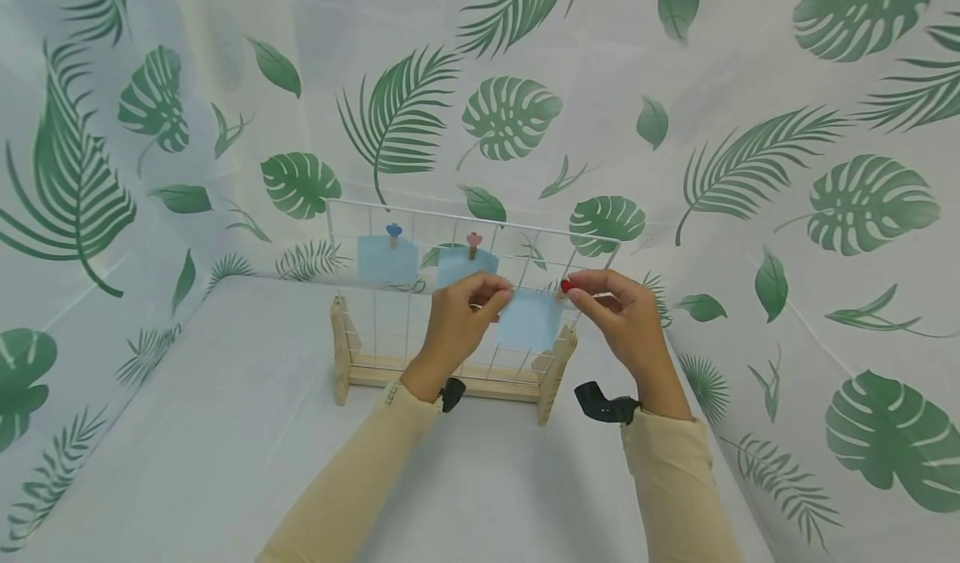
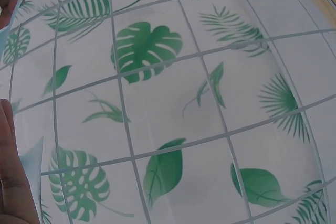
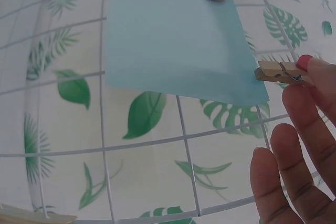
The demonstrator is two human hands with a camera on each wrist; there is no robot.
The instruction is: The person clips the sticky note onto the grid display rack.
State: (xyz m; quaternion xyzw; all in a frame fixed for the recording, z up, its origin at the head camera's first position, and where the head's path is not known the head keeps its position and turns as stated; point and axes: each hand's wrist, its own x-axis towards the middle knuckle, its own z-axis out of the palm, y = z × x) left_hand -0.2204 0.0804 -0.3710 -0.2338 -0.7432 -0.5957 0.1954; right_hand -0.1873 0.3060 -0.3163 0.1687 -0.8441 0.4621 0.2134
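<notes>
My left hand (image 1: 465, 317) pinches a light blue paper note (image 1: 529, 321) by its upper left corner, against a white wire grid (image 1: 390, 321). In the right wrist view the same note (image 3: 173, 35) hangs in front of the wires. My right hand (image 1: 618, 309) pinches a wooden clothespin (image 3: 281, 72) with a red top between thumb and forefinger. Its tip is at the note's edge near the other upper corner; whether it bites the paper I cannot tell. Fingers of my left hand (image 2: 13, 177) show at the left wrist view's edge.
Two more blue notes hang on the grid, one under a blue heart clothespin (image 1: 393, 233), the other under a pink one (image 1: 474, 244). A wooden stand (image 1: 442, 381) bears the grid on a white table (image 1: 240, 429). Leaf-printed sheeting (image 1: 585, 37) surrounds it.
</notes>
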